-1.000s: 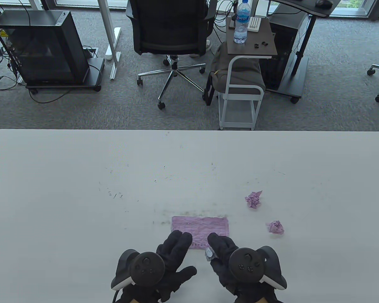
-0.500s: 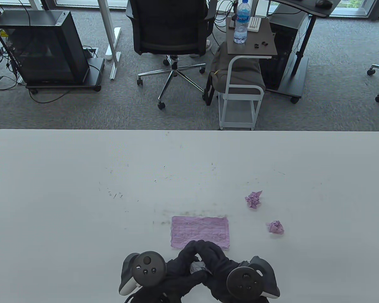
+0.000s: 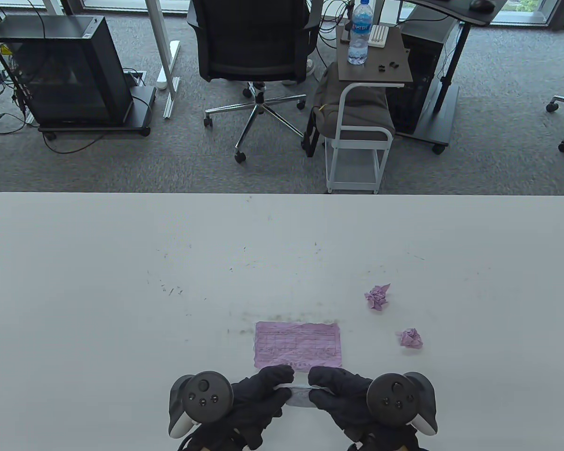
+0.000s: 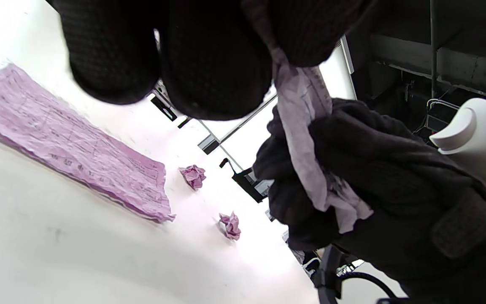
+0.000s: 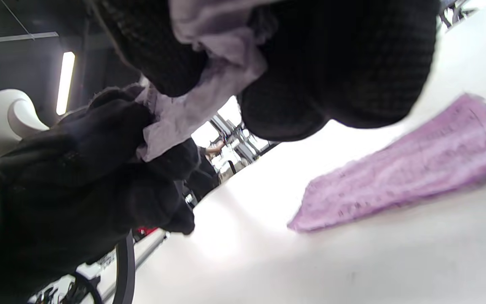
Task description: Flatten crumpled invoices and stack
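Note:
A flattened pink invoice (image 3: 298,344) lies on the white table (image 3: 122,282) near the front edge, also seen as the pink invoice (image 4: 70,145) and the pink invoice (image 5: 407,169). Just in front of it both gloved hands hold a crumpled pale invoice (image 3: 300,394) between them. My left hand (image 3: 275,387) pinches its left end and my right hand (image 3: 322,387) pinches its right end. The crumpled invoice (image 4: 310,156) hangs stretched from my fingers, and the crumpled invoice (image 5: 196,105) runs between both gloves. Two crumpled pink balls, one (image 3: 377,297) farther and one (image 3: 410,338) nearer, lie to the right.
Beyond the table's far edge stand an office chair (image 3: 254,42), a small cart with a water bottle (image 3: 359,33), and a black cabinet (image 3: 61,70) on the carpet. The crumpled balls (image 4: 192,175) (image 4: 230,225) show in the left wrist view.
The hands left the flat invoice, drew back toward the front edge, met over the crumpled piece, and have now pulled apart sideways, stretching it between them.

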The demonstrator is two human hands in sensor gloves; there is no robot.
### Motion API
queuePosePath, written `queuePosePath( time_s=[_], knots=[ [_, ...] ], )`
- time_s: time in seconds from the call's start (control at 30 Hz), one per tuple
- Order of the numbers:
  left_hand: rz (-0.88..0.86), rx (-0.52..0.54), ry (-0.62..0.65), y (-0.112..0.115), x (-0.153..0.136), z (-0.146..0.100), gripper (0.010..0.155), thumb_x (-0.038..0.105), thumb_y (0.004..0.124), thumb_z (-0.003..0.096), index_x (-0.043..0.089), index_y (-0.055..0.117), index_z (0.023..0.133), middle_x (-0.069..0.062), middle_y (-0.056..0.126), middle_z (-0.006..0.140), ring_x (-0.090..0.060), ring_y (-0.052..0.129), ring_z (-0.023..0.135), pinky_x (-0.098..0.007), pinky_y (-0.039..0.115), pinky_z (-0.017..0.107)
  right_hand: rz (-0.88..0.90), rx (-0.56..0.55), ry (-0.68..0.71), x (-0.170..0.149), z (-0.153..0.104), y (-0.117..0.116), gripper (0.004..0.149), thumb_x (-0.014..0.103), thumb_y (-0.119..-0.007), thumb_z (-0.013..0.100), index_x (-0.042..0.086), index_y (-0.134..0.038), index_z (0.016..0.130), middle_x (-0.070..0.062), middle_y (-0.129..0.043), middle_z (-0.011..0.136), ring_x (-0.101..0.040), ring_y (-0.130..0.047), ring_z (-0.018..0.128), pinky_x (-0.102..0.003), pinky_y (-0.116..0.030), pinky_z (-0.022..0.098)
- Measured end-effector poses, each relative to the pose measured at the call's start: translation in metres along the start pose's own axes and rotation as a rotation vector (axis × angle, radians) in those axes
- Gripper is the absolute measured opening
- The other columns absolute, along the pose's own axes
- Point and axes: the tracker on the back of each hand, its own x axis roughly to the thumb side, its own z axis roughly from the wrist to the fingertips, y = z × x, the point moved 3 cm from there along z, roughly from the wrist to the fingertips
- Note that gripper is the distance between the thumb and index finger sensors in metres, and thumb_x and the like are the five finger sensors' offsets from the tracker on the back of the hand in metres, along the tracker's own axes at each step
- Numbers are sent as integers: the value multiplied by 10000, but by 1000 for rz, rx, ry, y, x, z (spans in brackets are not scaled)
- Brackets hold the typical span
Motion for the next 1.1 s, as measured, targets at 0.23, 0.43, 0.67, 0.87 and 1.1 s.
queuePosePath(
  time_s=[0.23, 0.43, 0.67, 0.87, 1.1],
  knots=[
    [43, -83, 63, 9, 9, 1, 493, 305, 817, 558, 119, 696, 998, -78, 891, 760, -179, 1004, 431, -484, 868, 478, 74, 131, 64, -7, 1, -3, 819, 589, -758, 490, 78, -458, 1055, -339, -542, 1065, -508, -695, 845, -566, -768, 533],
    [23, -134, 66, 16, 12, 1, 553, 235, 822, 559, 120, 606, 1056, -85, 845, 840, -216, 997, 544, -518, 835, 541, 83, 180, 98, 2, 8, -27, 579, 452, -801, 518, 89, -652, 944, -258, -781, 928, -404, -871, 709, -524, -825, 491],
    [15, -156, -37, 12, -4, 3, 568, 201, 841, 554, 141, 614, 1072, -127, 808, 910, -272, 994, 628, -550, 818, 548, 63, 76, 56, -4, 7, -15, 400, 349, -797, 547, 136, -722, 877, -227, -896, 818, -350, -963, 593, -488, -881, 422],
    [118, -175, -142, 12, -17, 3, 548, 202, 815, 566, 87, 623, 1066, -157, 809, 902, -310, 993, 644, -563, 813, 539, 22, 6, 8, -10, 4, -7, 414, 308, -773, 557, 93, -688, 900, -181, -946, 727, -302, -1002, 504, -449, -907, 362],
    [-210, -171, -68, 22, -11, 3, 1041, 606, 753, 536, 41, 104, 1120, -273, 331, 1122, -476, 741, 914, -595, 706, 630, 3, -132, 63, 4, 3, -6, 438, 287, -807, 535, 81, -673, 898, -159, -942, 710, -278, -1001, 489, -432, -908, 351]
  ],
)
